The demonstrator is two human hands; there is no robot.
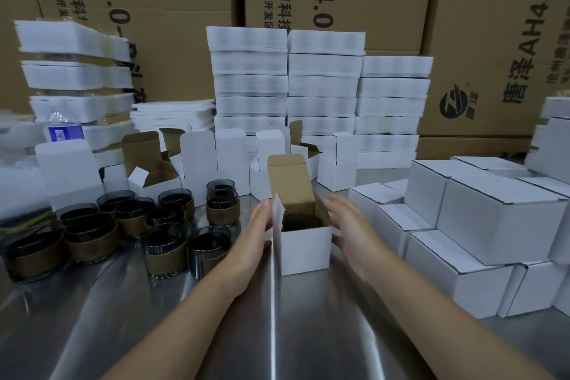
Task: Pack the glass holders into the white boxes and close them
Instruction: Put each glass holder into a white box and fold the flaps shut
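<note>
Glass holder (301,220) seated in open white box (303,248); fragile, box thin card. Left hand (257,227), right hand (351,225) flank walls, fingers extended, gripping nothing. Fold flaps gently.

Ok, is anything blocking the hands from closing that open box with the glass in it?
Nothing visible. The left hand and right hand flank the open white box; its lid flap stands upright and unobstructed.

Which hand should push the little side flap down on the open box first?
Probably the left hand. Its fingertips already sit beside the raised white side flap of the open box, which holds a glass holder. The right hand is by the opposite side.
</note>
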